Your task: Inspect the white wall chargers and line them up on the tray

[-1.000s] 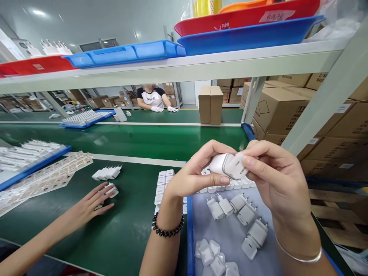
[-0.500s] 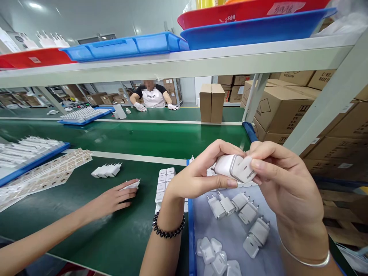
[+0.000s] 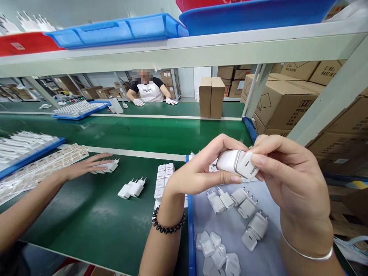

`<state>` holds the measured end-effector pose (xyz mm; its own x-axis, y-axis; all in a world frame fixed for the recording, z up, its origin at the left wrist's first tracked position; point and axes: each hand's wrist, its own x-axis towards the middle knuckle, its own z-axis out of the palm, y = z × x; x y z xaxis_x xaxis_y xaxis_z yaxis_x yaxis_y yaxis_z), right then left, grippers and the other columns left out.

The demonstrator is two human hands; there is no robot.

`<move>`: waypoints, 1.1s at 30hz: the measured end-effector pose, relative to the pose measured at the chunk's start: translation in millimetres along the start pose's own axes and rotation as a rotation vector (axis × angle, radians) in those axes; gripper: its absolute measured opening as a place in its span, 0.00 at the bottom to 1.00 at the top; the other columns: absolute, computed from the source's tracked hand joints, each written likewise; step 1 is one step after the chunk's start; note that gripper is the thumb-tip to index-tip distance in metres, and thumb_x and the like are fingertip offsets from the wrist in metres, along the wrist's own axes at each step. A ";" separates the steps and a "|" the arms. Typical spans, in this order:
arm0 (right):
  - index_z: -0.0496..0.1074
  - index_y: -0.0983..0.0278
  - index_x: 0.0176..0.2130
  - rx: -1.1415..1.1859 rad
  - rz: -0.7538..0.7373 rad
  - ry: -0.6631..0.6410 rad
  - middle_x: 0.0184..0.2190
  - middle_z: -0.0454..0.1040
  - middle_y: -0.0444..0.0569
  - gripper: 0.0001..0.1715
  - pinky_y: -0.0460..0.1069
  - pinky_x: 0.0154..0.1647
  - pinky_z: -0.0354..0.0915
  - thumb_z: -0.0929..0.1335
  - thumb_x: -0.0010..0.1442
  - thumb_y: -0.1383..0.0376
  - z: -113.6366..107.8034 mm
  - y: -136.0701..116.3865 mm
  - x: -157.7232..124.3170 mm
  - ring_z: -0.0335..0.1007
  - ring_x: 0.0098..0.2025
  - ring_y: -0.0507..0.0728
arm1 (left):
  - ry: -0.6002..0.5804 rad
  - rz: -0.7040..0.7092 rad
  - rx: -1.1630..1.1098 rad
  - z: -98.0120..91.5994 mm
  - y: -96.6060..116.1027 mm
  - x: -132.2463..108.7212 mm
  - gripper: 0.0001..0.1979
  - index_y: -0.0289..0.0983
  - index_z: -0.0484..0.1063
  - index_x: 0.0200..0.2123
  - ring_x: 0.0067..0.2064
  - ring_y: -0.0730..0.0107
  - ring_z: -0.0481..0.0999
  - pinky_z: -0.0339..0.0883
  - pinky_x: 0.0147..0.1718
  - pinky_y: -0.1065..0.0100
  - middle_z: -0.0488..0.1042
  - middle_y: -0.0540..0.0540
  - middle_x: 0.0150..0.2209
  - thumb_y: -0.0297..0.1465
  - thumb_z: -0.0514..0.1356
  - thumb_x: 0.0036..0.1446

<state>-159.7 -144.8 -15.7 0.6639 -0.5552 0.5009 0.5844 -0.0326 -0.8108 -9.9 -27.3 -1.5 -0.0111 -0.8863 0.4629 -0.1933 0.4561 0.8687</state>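
Note:
My left hand (image 3: 195, 170) is closed around a white charger (image 3: 227, 160), thumb along its lower side. In my right hand (image 3: 296, 184) a white end cover (image 3: 246, 165) with a small slot is pinched between thumb and fingers. The cover touches the charger's open end at a slight tilt; whether it is seated I cannot tell. Both hands are above a blue-rimmed tray (image 3: 191, 237). Several white chargers with pins (image 3: 247, 207) lie in it, and a pile of loose white covers (image 3: 212, 249) is at its near left.
At left, a co-worker's hand (image 3: 83, 166) touches plugs near a sheet of labels (image 3: 66, 159). White plugs (image 3: 132, 188) and rows of white blocks (image 3: 163, 178) stand on the green table. A shelf (image 3: 172, 57) crosses above. Cartons (image 3: 287, 103) are stacked at right; another person (image 3: 149, 90) sits opposite.
The cover has turned slightly and lies closer against the charger's end. The co-worker's hand has moved left and away, with plugs standing where it was. My view has tilted down a little.

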 end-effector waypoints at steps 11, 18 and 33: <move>0.80 0.60 0.35 -0.071 -0.079 -0.096 0.22 0.66 0.42 0.06 0.47 0.21 0.56 0.74 0.66 0.68 -6.5 -1.5 -0.7 0.60 0.22 0.49 | -0.038 -0.006 -0.044 -0.7 -2.0 0.6 0.18 0.39 0.70 0.50 0.48 0.65 0.73 0.71 0.44 0.68 0.73 0.43 0.49 0.28 0.70 0.59; 0.81 0.59 0.36 -0.096 -0.068 -0.097 0.24 0.68 0.41 0.05 0.46 0.21 0.59 0.74 0.66 0.67 -5.5 -1.0 -1.3 0.63 0.22 0.48 | -0.060 0.007 -0.036 -2.5 -1.7 -0.5 0.17 0.39 0.69 0.50 0.47 0.66 0.73 0.71 0.44 0.68 0.73 0.43 0.47 0.28 0.69 0.61; 0.81 0.59 0.33 0.080 0.009 -0.041 0.24 0.67 0.41 0.06 0.46 0.25 0.62 0.76 0.64 0.67 1.5 2.0 1.4 0.63 0.25 0.47 | -0.024 -0.001 -0.056 -5.5 -4.7 -0.7 0.19 0.40 0.70 0.51 0.48 0.66 0.73 0.71 0.44 0.68 0.71 0.43 0.49 0.27 0.70 0.59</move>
<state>-156.9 -144.3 -16.1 0.6868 -0.5209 0.5068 0.6126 0.0395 -0.7894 -3.6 -28.3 -5.0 -0.0341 -0.8882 0.4582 -0.1380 0.4582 0.8780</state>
